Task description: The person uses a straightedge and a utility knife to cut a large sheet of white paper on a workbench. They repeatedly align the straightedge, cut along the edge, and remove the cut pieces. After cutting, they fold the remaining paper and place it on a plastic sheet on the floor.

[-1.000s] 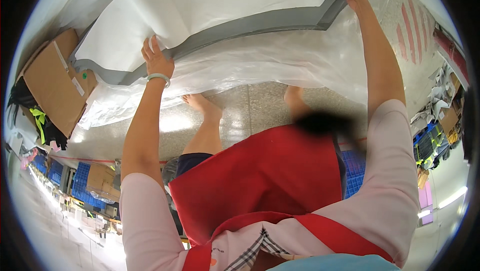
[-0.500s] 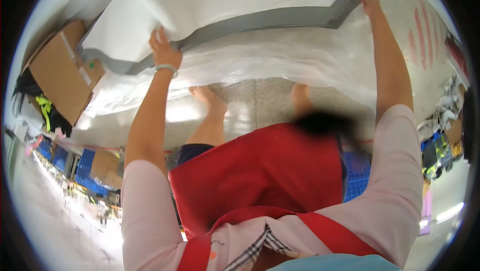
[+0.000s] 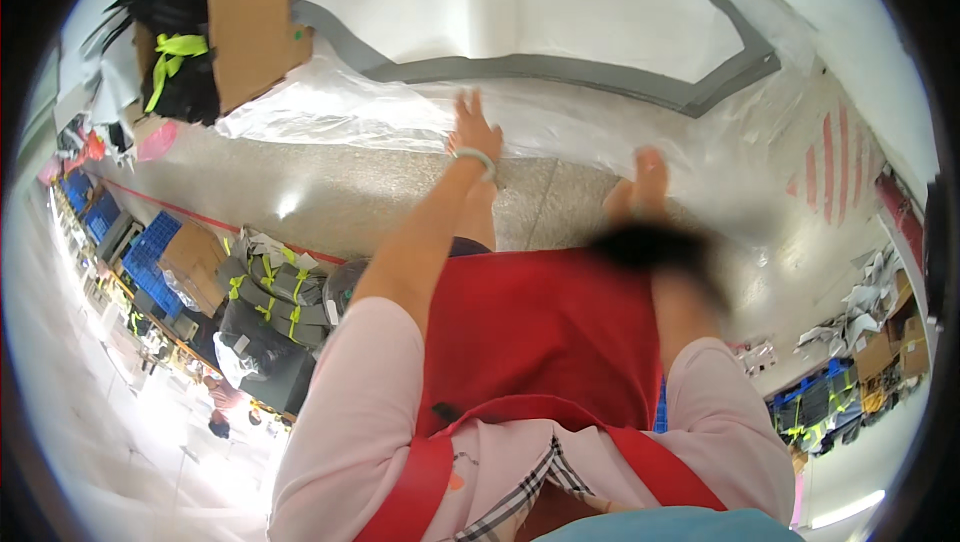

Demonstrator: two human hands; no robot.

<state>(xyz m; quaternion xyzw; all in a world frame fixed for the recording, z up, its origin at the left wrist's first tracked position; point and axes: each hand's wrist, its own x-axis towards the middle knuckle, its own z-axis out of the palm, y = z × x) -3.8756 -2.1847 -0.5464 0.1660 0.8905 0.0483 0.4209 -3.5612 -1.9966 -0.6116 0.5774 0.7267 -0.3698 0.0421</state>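
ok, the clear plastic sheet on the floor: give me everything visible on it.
The clear plastic sheet looks thin, glossy and wrinkled, spread flat on the speckled floor. The white panel with a grey border lies on it. Its near edge is crumpled; the left hand reaches over that edge, contact unclear. The right hand is hidden.

glossy clear plastic sheet [image 3: 560, 127]; matt cardboard box [image 3: 255, 17].

You stand on a speckled grey floor [image 3: 330, 192] with a bright glare patch at nine o'clock and a thin red line [image 3: 190, 217] crossing it. At eleven o'clock sits a brown cardboard box [image 3: 255, 17]. Blue crates [image 3: 150, 257] and dark bundles tied with yellow-green straps [image 3: 270, 287] line the eight o'clock side — more crates [image 3: 825, 402] at four o'clock. Red stripes [image 3: 830, 167] mark the surface at two o'clock.
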